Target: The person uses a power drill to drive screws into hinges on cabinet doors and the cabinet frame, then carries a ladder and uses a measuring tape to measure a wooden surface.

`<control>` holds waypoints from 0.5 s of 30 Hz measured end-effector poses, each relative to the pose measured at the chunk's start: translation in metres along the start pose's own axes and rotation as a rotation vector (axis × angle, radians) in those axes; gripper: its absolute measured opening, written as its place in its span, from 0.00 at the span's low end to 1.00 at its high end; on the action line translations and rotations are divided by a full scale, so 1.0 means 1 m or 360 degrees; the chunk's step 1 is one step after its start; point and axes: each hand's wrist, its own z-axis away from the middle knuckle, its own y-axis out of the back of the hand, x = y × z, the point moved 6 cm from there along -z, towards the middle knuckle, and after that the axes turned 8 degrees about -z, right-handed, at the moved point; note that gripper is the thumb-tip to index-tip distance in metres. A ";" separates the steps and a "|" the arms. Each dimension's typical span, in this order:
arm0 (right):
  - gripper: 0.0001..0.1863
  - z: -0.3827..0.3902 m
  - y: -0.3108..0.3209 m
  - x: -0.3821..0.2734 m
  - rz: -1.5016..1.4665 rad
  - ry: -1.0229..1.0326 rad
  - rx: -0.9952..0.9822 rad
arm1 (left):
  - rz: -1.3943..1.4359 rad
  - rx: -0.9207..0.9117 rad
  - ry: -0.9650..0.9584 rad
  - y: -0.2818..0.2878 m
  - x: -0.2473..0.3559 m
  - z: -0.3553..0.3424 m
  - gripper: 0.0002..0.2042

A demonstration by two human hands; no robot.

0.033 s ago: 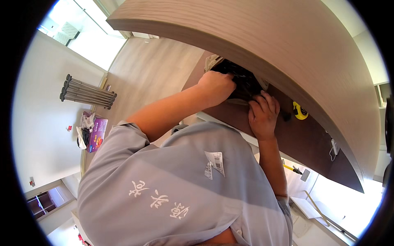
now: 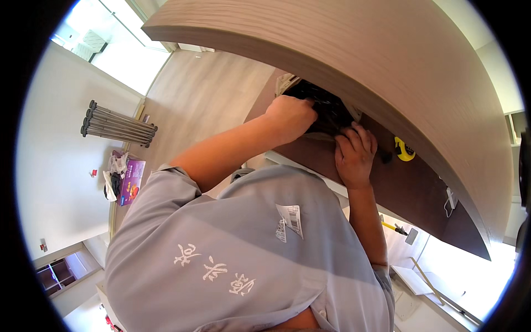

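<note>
A light-rimmed bag or box with a dark, shiny black inside (image 2: 321, 98) lies on a brown surface beneath a wood-grain panel. My left hand (image 2: 291, 117) is closed at its left side, its fingertips hidden in the dark part. At its near right edge rests my right hand (image 2: 355, 155), fingers bent and drawn together, tips against the dark stuff. What either hand pinches is too dark to make out. A yellow and black tape measure (image 2: 404, 149) lies on the brown surface (image 2: 395, 185), right of my right hand.
The curved wood-grain panel (image 2: 354, 39) overhangs my hands. Several metal legs (image 2: 119, 124) lean at the left wall, near a purple box (image 2: 131, 181) with bags beside it. A white plug with a cable (image 2: 451, 198) is at right. Boards (image 2: 412, 280) lie at lower right.
</note>
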 end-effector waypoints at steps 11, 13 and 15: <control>0.17 -0.002 0.006 0.006 0.0158 -0.0200 -0.0040 | 0.0419 0.0354 -0.0374 0.068 0.027 0.024 0.07; 0.19 -0.007 0.010 0.006 0.0180 -0.0230 -0.0091 | 0.0587 0.0560 -0.0371 0.082 0.026 0.038 0.09; 0.20 -0.014 0.012 0.010 0.0144 -0.0198 -0.0126 | 0.0793 0.0587 -0.0254 0.088 0.019 0.056 0.12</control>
